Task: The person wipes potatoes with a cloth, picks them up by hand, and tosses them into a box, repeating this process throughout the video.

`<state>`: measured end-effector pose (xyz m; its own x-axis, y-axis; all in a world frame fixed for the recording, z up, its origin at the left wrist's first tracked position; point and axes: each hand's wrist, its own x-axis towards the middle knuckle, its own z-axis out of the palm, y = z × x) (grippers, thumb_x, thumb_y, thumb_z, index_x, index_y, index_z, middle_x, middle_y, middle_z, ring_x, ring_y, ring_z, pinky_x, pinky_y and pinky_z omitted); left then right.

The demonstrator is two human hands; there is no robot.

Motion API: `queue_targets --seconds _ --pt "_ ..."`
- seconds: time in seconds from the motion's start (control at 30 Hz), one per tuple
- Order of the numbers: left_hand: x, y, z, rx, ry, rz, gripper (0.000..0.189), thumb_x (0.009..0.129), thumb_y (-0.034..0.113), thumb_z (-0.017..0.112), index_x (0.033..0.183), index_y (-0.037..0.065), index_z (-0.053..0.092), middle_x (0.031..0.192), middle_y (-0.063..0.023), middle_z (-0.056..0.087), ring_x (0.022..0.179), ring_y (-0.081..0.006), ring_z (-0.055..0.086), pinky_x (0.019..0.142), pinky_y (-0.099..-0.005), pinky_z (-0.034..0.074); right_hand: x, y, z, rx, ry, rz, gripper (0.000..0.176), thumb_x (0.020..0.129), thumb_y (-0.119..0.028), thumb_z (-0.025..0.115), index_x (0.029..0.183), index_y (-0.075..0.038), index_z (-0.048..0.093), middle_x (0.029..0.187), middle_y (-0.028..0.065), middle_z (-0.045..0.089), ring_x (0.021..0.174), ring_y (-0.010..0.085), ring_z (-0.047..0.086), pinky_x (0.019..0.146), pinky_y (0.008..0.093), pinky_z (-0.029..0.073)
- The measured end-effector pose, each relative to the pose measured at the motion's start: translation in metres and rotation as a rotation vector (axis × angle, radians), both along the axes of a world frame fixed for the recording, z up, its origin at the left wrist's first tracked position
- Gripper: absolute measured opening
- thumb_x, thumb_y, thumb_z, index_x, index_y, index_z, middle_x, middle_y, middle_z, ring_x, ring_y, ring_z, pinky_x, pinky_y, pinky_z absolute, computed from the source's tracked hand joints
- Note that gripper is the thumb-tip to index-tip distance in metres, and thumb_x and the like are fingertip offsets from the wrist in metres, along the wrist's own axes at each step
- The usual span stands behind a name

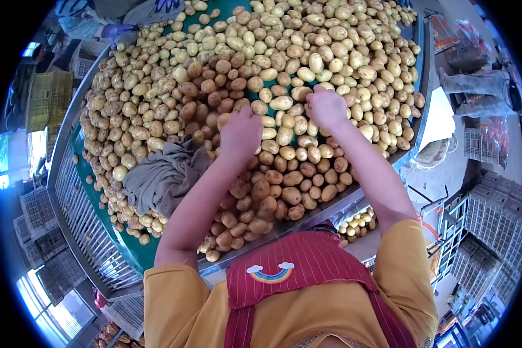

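Note:
Heaped potatoes (298, 194) cover a sorting table (130, 255) with a green surface, in front of my body. My left hand (240, 133) is over the middle of the heap, its fingers curled down around a potato (241, 105) at the fingertips. To its right, my right hand (327, 108) is closed too, with its fingertips against a potato (300, 94). Both palms face down, so the undersides of the fingers are hidden. A crumpled grey cloth (167, 177) lies on the potatoes to the left of my left forearm.
A metal rim (420, 124) and a slatted side (90, 217) border the table. Another person's gloved hand (119, 30) is at the far left edge. Plastic crates (490, 214) stand at right, yellow crates (49, 101) at left. More potatoes (356, 225) lie below the near edge.

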<state>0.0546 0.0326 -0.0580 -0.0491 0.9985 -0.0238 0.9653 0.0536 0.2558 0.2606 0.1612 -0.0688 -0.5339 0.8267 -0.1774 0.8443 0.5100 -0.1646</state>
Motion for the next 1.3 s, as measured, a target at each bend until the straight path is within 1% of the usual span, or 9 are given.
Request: queue_targets --seconds 0.27,0.53,0.57,0.67,0.83,0.9,1.07,1.17,1.3 --pt "0.033 0.123 -0.024 0.165 0.024 -0.358 0.019 0.086 0.013 0.064 0.102 0.018 0.072 0.103 -0.0070 0.064 0.093 -0.0292 0.065 0.076 -0.0414 0.055 0.056 -0.048 -0.001 -1.491 2.009 -0.172 0.045 0.094 -0.025 0.068 0.129 0.000 0.055 0.113 0.0186 0.064 0.091 0.0271 0.067 0.052 0.0250 0.055" --pt "0.044 0.143 -0.047 0.173 0.271 -0.425 0.023 0.084 0.013 0.063 0.104 0.018 0.072 0.096 -0.0078 0.066 0.089 -0.0318 0.067 0.070 -0.0401 0.056 0.082 -0.106 -0.016 -1.813 2.398 -0.131 0.053 0.101 -0.049 0.056 0.142 -0.017 0.053 0.132 0.0220 0.059 0.110 0.0380 0.062 0.060 0.0313 0.055" --pt "0.044 0.138 -0.045 0.240 0.220 -0.424 0.022 0.083 0.013 0.063 0.104 0.017 0.072 0.094 -0.0081 0.066 0.089 -0.0321 0.067 0.069 -0.0401 0.055 0.080 -0.108 -0.021 -1.949 2.448 -0.056 0.053 0.100 -0.049 0.056 0.145 -0.020 0.053 0.144 0.0211 0.054 0.131 0.0437 0.052 0.084 0.0455 0.059" --pt "0.060 0.117 -0.030 0.206 -0.372 -0.098 0.025 0.085 0.008 0.063 0.110 0.010 0.070 0.096 -0.0105 0.066 0.089 -0.0251 0.067 0.068 -0.0331 0.055 0.059 -0.122 0.009 -1.757 2.596 -0.485 0.050 0.095 -0.046 0.059 0.139 -0.022 0.061 0.153 0.0126 0.048 0.149 0.0435 0.028 0.124 0.0611 0.020" --pt "0.125 0.035 0.064 -0.084 -1.311 0.409 0.026 0.084 0.004 0.061 0.109 0.007 0.069 0.096 -0.0111 0.063 0.090 -0.0265 0.063 0.078 -0.0382 0.052 0.037 -0.134 0.000 -1.688 2.693 -0.577 0.055 0.094 -0.050 0.055 0.142 -0.024 0.056 0.148 0.0056 0.053 0.140 0.0296 0.043 0.120 0.0511 0.029" --pt "0.127 0.019 0.015 0.495 -0.683 -0.103 0.029 0.081 0.004 0.064 0.109 0.009 0.067 0.097 -0.0101 0.063 0.101 -0.0292 0.061 0.089 -0.0431 0.048 0.032 -0.135 0.009 -1.669 2.605 -0.750 0.055 0.095 -0.051 0.054 0.143 -0.024 0.055 0.146 0.0063 0.054 0.135 0.0272 0.048 0.116 0.0487 0.034" --pt "0.137 0.001 0.043 0.303 -0.568 -0.239 0.034 0.087 0.017 0.061 0.119 0.008 0.063 0.128 -0.0127 0.062 0.130 -0.0355 0.053 0.118 -0.0608 0.020 0.044 -0.142 -0.007 -1.937 2.680 -0.541 0.060 0.098 -0.047 0.051 0.148 -0.014 0.048 0.147 0.0098 0.051 0.135 0.0286 0.049 0.116 0.0437 0.036" --pt "0.147 0.009 0.053 0.344 -0.661 -0.209 0.033 0.091 0.018 0.057 0.122 0.006 0.061 0.132 -0.0140 0.060 0.132 -0.0354 0.052 0.120 -0.0615 0.017 0.046 -0.144 -0.004 -1.688 2.668 -0.849 0.057 0.098 -0.046 0.051 0.146 -0.014 0.050 0.149 0.0104 0.050 0.136 0.0285 0.048 0.117 0.0432 0.036" --pt "0.138 0.048 0.037 0.273 -1.029 0.047 0.029 0.091 0.008 0.059 0.119 0.002 0.062 0.121 -0.0160 0.062 0.112 -0.0336 0.060 0.095 -0.0411 0.049 0.065 -0.146 0.009 -1.669 2.779 -0.534 0.050 0.097 -0.045 0.055 0.142 -0.023 0.054 0.151 0.0071 0.050 0.139 0.0356 0.046 0.117 0.0606 0.031"
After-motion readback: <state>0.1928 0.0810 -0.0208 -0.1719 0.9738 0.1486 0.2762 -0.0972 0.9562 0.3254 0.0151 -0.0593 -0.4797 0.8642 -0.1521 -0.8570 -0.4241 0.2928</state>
